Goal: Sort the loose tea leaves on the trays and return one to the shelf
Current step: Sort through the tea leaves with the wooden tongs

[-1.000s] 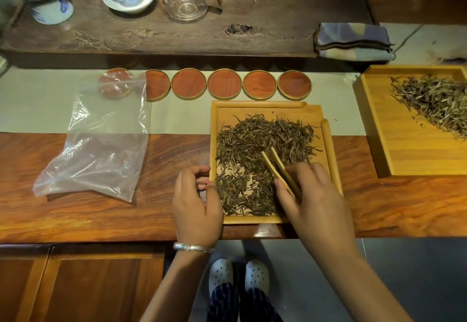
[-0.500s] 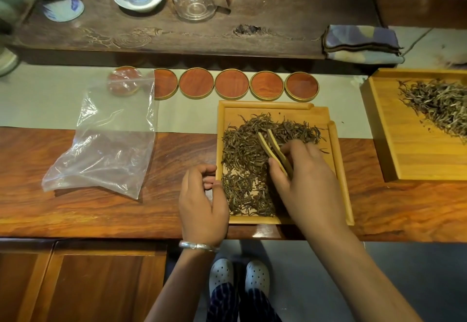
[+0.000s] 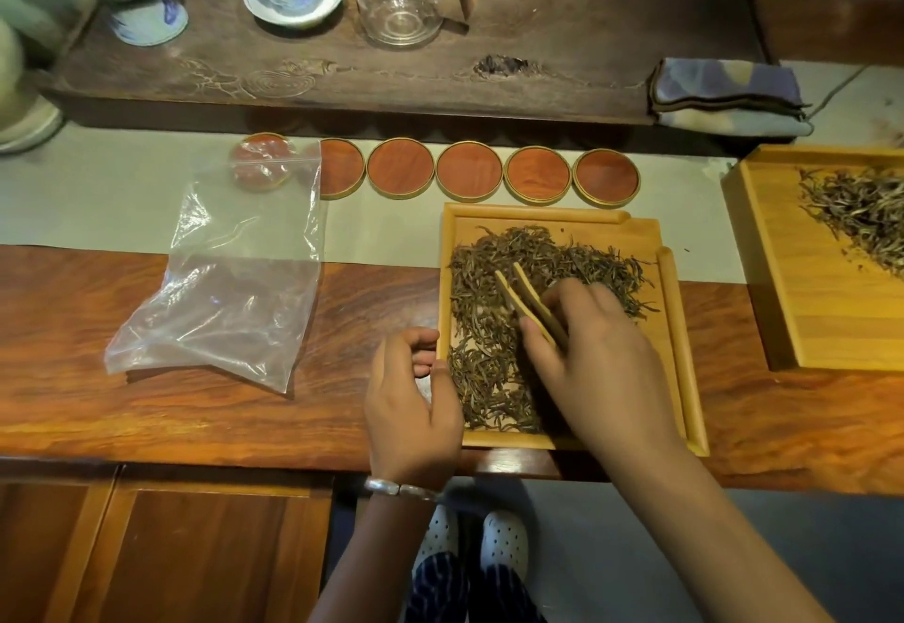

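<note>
Tea leaves (image 3: 494, 329), dark and wiry, lie spread over near bamboo tray (image 3: 677, 353) on wooden table (image 3: 73, 378). Right hand (image 3: 601, 358) pinches bamboo tongs (image 3: 531, 307), tips among leaves. Left hand (image 3: 411, 407), fingers loosely curled, rests at tray's left edge; grip unclear. Second tray (image 3: 831, 329), paler leaves, right. Plastic bag (image 3: 230, 289) left; coasters (image 3: 469, 171) and carved tea board (image 3: 562, 25) behind.

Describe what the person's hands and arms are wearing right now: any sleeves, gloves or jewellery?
Both forearms are bare: no sleeves and no gloves in view. The left hand has a plain silver bangle round its wrist. The right hand shows no ring, watch or bracelet.
</note>
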Demonstrator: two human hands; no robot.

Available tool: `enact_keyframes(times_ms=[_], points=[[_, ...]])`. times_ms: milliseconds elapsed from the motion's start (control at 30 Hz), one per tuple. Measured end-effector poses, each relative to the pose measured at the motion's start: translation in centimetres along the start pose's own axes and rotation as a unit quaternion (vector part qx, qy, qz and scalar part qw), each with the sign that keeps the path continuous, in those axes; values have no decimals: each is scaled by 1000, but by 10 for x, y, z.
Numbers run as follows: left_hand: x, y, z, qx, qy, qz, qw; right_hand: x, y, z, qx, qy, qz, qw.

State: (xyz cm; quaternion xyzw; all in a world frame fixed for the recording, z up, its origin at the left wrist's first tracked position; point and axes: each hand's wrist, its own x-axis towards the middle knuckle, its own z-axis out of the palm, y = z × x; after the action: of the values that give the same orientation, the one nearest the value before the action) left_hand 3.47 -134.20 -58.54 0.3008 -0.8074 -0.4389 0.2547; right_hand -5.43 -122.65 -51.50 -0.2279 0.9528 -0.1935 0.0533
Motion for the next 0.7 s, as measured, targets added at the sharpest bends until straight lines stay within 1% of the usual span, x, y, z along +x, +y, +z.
enact_keyframes(times_ms=[67, 133, 233, 400, 533, 567, 700], points=[[1, 0, 0, -3, 0, 4, 1000, 7, 1, -1, 8, 22, 5, 1000], [1, -1, 0, -4, 0, 5, 1000, 11, -1, 0, 12, 28, 5, 1000], [1, -2, 0, -5, 0, 4, 1000, 12, -7, 3, 2, -1, 0, 1000], [2, -2, 0, -14, 2, 10, 1000, -12, -7, -1, 12, -30, 7, 999], [1, -1, 0, -11, 1, 12, 1000, -1, -17, -4, 20, 0, -7, 1000], [1, -1, 0, -12, 1, 14, 1000, 3, -20, -2, 16, -4, -5, 1000], [1, -2, 0, -7, -2, 15, 1000, 1, -25, 6, 14, -60, 23, 998]])
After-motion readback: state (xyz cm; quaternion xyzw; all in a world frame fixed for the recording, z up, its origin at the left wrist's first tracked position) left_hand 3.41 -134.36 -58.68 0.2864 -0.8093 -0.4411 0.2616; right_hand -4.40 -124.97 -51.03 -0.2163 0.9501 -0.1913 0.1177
